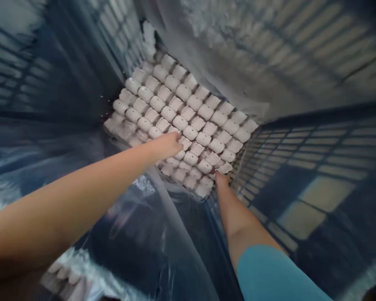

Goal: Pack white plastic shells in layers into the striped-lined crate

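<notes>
Grey moulded-pulp egg cartons (188,113) lie packed in rows, bumps upward, at the bottom of a deep blue crate. My left hand (167,145) reaches in from the left and is closed at the near side of one egg carton, its fingers partly hidden by the hand and the bumps. At the right corner of the layer, my right hand (222,179) grips the end of an egg carton (224,168), which tilts slightly there. Most of the right hand's fingers are out of sight behind the carton.
Slatted blue crate walls (285,163) rise steeply around the cartons. Clear plastic film (172,209) hangs over the near wall, and more greyish film (207,54) lines the far side. Another carton piece (149,37) stands upright in the back left corner.
</notes>
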A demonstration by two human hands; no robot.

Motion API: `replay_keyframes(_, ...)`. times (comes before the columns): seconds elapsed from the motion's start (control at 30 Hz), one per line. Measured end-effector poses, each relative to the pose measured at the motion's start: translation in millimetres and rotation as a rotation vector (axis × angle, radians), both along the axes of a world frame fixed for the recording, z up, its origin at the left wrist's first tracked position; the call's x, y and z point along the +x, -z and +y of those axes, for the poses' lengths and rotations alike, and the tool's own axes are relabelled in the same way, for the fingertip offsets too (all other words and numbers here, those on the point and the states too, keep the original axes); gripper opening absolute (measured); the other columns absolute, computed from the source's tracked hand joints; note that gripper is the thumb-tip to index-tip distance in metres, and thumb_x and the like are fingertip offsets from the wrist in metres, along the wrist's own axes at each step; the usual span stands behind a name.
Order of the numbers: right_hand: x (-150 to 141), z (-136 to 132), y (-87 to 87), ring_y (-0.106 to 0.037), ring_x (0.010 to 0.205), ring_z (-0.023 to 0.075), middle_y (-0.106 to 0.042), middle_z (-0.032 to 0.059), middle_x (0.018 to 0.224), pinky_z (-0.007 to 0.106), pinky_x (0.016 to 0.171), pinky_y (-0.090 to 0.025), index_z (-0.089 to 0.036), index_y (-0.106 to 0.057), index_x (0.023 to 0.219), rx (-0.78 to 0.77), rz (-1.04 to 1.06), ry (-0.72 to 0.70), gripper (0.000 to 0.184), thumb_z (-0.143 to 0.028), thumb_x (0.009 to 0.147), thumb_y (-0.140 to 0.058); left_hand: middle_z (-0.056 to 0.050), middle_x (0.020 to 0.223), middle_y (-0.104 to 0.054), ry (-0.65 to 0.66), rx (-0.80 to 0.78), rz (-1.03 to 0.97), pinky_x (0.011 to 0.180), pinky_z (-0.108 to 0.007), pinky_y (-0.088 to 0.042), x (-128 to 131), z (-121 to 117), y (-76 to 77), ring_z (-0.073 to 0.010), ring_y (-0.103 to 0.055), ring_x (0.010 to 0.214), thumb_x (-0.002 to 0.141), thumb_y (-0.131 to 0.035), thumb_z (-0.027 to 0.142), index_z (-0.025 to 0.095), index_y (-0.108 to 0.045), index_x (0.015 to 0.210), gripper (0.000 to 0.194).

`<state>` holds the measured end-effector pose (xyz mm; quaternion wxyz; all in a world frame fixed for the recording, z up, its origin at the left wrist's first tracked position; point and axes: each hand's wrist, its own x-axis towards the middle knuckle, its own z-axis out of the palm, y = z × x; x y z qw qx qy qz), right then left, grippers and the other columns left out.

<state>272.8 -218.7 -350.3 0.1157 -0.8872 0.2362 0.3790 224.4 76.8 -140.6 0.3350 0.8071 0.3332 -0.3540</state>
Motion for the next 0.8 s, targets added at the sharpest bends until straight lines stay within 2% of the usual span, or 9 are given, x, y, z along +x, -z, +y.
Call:
replay_keyframes(0.07,3,-1,14.0,-0.050,0.119,0.0309,-0.053,0.0195,0.124,0.043,0.097,-0.042,-0.011,-0.053,0.118,-0.048,-0.005,0.087,0.052,-0.045,0.079,-0.063,-0.019,0.124,-0.056,0.052,0.083,0.128,0.095,-0.035,-0.042,19,-9,57.1,-0.0301,-0.054,0.114,0.082,-0.050,0.025,0.007,-0.047,0.130,0.051)
replay_keyframes(0.13,4,0,22.8,-0.045,0.123,0.0348,-0.051,0.0222,0.125,0.046,0.100,-0.039,-0.012,-0.053,0.119,-0.094,-0.010,0.143,0.061,-0.050,0.073,-0.066,-0.024,0.126,-0.052,0.087,0.132,0.179,0.097,-0.037,-0.041,28,-19,102.2,-0.0320,-0.050,0.119,0.082,-0.049,0.023,0.003,-0.044,0.131,0.053)
replay_keyframes(0.2,6,4,29.1,-0.041,0.126,0.0369,-0.049,0.0237,0.127,0.049,0.103,-0.034,-0.011,-0.051,0.120,-0.128,-0.021,0.169,0.067,-0.051,0.068,-0.068,-0.027,0.133,-0.044,0.112,0.157,0.194,0.101,-0.040,-0.037,29,-30,134.0,-0.0348,-0.043,0.126,0.082,-0.052,0.028,0.003,-0.041,0.133,0.058)
replay_keyframes(0.3,7,10,35.5,-0.037,0.129,0.0369,-0.045,0.0252,0.130,0.049,0.105,-0.031,-0.008,-0.045,0.125,-0.152,-0.046,0.184,0.076,-0.048,0.065,-0.069,-0.026,0.150,-0.013,0.143,0.262,0.213,0.107,-0.049,-0.028,21,-48,165.2,-0.0396,-0.017,0.139,0.078,-0.059,0.045,0.009,-0.026,0.144,0.082)
replay_keyframes(0.37,7,12,35.5,-0.040,0.126,0.0346,-0.046,0.0246,0.130,0.044,0.104,-0.034,-0.007,-0.041,0.126,-0.142,-0.053,0.194,0.078,-0.048,0.065,-0.069,-0.022,0.153,0.003,0.125,0.329,0.233,0.109,-0.054,-0.020,13,-57,181.8,-0.0399,-0.002,0.141,0.076,-0.059,0.052,0.013,-0.019,0.148,0.091)
replay_keyframes(0.53,-10,15,9.4,-0.052,0.114,0.0318,-0.052,0.0232,0.120,0.039,0.096,-0.043,-0.009,-0.039,0.125,-0.163,-0.268,0.241,0.078,-0.052,0.066,-0.068,-0.021,0.153,0.008,-0.082,0.382,0.271,0.107,-0.061,-0.011,0,-65,212.6,-0.0449,0.007,0.139,0.068,-0.059,0.065,0.021,-0.031,0.143,0.092)
replay_keyframes(0.63,-20,26,-11.3,-0.051,0.115,0.0303,-0.054,0.0199,0.116,0.039,0.098,-0.042,-0.011,-0.046,0.117,-0.003,-0.424,0.113,0.069,-0.054,0.067,-0.067,-0.020,0.153,0.003,-0.101,0.378,0.185,0.106,-0.061,-0.011,0,-60,215.8,-0.0461,0.006,0.139,0.062,-0.061,0.070,0.023,-0.037,0.139,0.094)
replay_keyframes(0.7,-19,38,-17.9,-0.049,0.117,0.0306,-0.056,0.0191,0.113,0.039,0.100,-0.040,-0.012,-0.053,0.108,0.139,-0.338,0.036,0.063,-0.057,0.067,-0.067,-0.020,0.152,-0.004,-0.073,0.386,0.105,0.106,-0.059,-0.016,-2,-52,213.5,-0.0455,0.000,0.139,0.063,-0.060,0.072,0.024,-0.043,0.135,0.089)
replay_keyframes(0.8,-9,54,-12.7,-0.040,0.125,0.0353,-0.048,0.0234,0.126,0.044,0.105,-0.033,-0.011,-0.054,0.109,0.089,-0.152,0.080,0.075,-0.064,0.060,-0.069,-0.021,0.146,-0.021,0.018,0.373,0.023,0.103,-0.054,-0.025,-11,-37,210.1,-0.0444,-0.018,0.135,0.069,-0.057,0.069,0.024,-0.052,0.128,0.074)
